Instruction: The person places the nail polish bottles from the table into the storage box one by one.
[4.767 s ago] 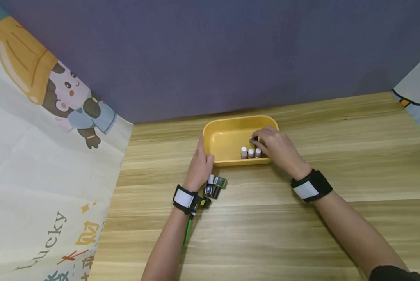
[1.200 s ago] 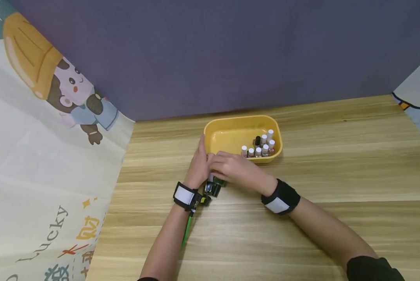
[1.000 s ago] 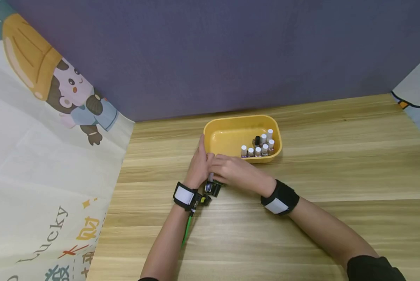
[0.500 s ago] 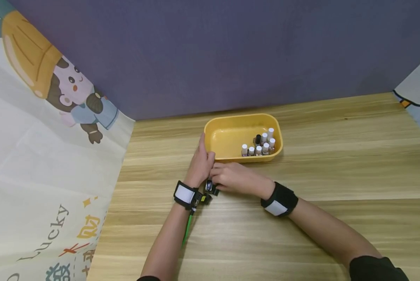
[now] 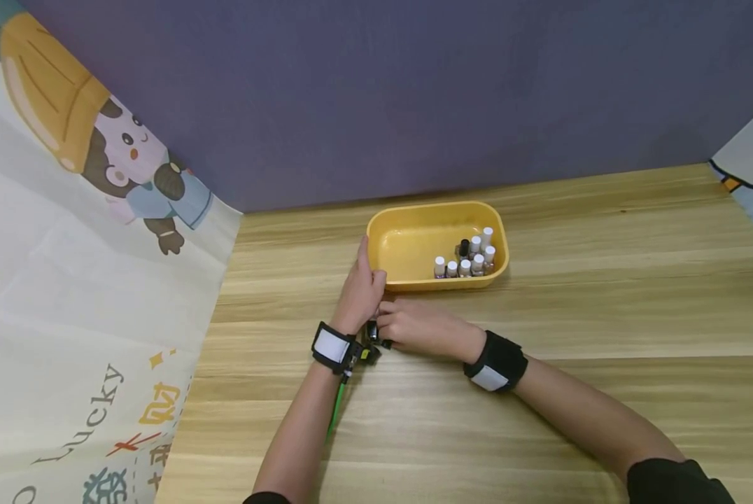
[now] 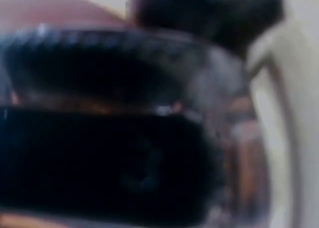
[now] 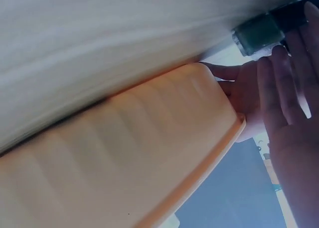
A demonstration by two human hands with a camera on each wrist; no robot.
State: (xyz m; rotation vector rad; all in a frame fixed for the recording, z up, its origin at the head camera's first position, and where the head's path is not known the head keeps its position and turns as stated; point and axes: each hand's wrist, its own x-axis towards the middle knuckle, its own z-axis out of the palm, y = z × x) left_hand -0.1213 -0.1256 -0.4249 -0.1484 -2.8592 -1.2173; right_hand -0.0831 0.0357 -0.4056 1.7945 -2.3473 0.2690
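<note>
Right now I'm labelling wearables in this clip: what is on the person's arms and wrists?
Each wrist carries a black strap with a white patch: left wrist band, right wrist band. A green cable runs from the left one along the forearm. Dark sleeves end near the elbows.

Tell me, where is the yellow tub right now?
In the head view the yellow tub sits mid-table near the purple wall, the left hand touching its left end.
</note>
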